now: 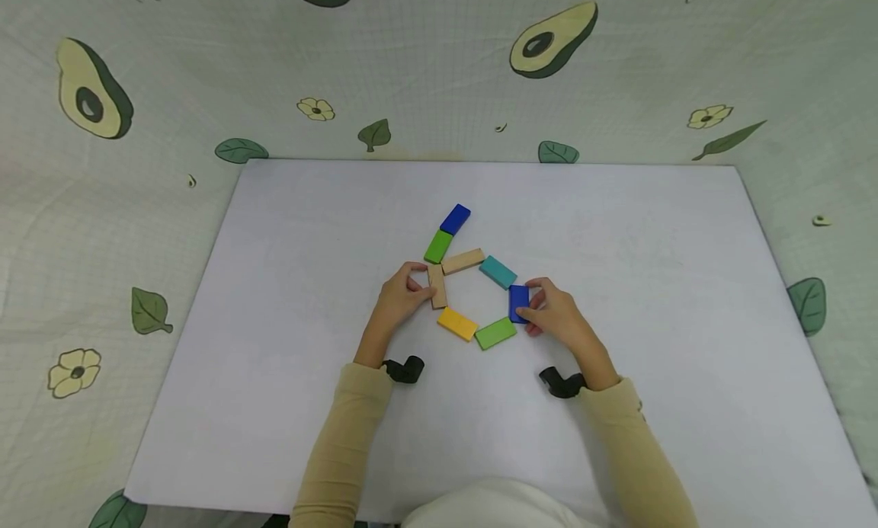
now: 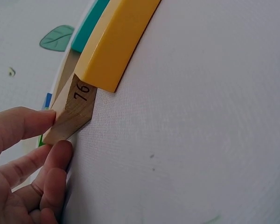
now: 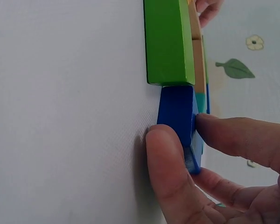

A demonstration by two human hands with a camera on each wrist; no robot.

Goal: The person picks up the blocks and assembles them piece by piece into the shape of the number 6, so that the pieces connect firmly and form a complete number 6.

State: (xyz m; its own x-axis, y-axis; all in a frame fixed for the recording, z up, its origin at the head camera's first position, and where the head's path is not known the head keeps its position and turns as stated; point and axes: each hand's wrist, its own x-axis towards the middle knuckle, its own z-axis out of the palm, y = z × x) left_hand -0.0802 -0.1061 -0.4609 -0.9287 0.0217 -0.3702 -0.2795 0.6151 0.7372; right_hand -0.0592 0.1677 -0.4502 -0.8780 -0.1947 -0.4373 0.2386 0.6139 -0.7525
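Observation:
Six flat blocks form a ring in the middle of the white table. At the ring's left, my left hand (image 1: 401, 298) holds a plain wooden block (image 1: 437, 287) with thumb and fingers; the left wrist view shows a number printed on its side (image 2: 79, 100). At the right, my right hand (image 1: 557, 315) grips a blue block (image 1: 518, 304) between thumb and fingers. That blue block's end meets a green block (image 3: 169, 44) in the right wrist view. A yellow block (image 1: 457, 324), a teal block (image 1: 498, 272) and another plain wooden block (image 1: 463, 261) make up the rest.
From the ring's upper left, a green block (image 1: 438, 247) and a second blue block (image 1: 456, 219) run outward in a line. The white tabletop (image 1: 658, 231) stretches around them. A cloth with avocado prints (image 1: 439, 71) surrounds the table. Black wrist mounts (image 1: 564, 383) sit at both cuffs.

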